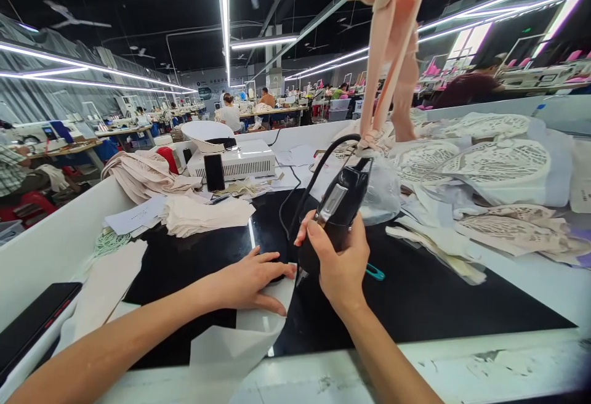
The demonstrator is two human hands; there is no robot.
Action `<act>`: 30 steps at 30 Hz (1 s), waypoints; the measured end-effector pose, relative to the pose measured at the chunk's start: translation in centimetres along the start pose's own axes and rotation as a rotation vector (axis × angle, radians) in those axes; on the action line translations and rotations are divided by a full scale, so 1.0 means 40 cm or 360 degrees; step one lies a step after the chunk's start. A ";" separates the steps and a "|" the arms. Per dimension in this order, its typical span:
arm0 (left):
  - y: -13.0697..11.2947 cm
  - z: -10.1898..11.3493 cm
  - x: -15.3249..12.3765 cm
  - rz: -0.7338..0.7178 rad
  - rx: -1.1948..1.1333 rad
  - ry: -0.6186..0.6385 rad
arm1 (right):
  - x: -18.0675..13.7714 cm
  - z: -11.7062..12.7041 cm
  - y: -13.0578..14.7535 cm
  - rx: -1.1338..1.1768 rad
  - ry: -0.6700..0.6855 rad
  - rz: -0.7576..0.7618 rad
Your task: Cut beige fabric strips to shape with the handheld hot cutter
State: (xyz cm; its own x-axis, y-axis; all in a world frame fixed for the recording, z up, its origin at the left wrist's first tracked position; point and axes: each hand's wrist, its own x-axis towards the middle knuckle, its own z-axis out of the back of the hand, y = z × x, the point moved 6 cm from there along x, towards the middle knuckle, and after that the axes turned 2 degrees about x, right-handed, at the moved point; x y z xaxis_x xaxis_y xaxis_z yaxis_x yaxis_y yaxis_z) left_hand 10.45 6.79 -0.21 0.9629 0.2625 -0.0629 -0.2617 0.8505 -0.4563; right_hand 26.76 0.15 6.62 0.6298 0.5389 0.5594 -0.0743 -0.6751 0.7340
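My right hand [344,262] is wrapped round a black corded electric hand cutter [341,197], held upright with its narrow metal tip low over a black board [415,293]. My left hand [256,281] lies flat with fingers spread on a thin white fabric piece [242,345], just left of the tip. That fabric hangs down over the table's front edge. Whether the tip touches the fabric I cannot tell. Beside my right hand lies a small teal tool [375,272], partly hidden.
White cut pieces [205,214] are stacked behind my left hand. Lace-patterned panels [498,167] pile up at the right. A phone [214,172] leans against a white box [244,162]. Pink straps [376,71] hang at the upper right. A dark device [37,315] lies at the left edge.
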 end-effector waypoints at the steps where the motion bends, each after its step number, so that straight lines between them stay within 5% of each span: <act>1: -0.004 0.002 -0.002 0.0005 0.0013 0.0011 | -0.001 -0.003 -0.003 0.0004 0.0000 -0.0002; 30: -0.017 0.011 0.007 0.0022 0.0022 0.0038 | -0.033 -0.007 -0.009 0.0019 0.0028 -0.0028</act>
State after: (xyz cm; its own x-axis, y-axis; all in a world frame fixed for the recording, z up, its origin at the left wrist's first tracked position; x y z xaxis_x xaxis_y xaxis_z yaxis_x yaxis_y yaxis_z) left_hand 10.85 6.50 0.48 0.9604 0.2638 -0.0901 -0.2759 0.8531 -0.4428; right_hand 25.73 -0.17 5.72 0.6174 0.5595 0.5530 -0.0539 -0.6712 0.7393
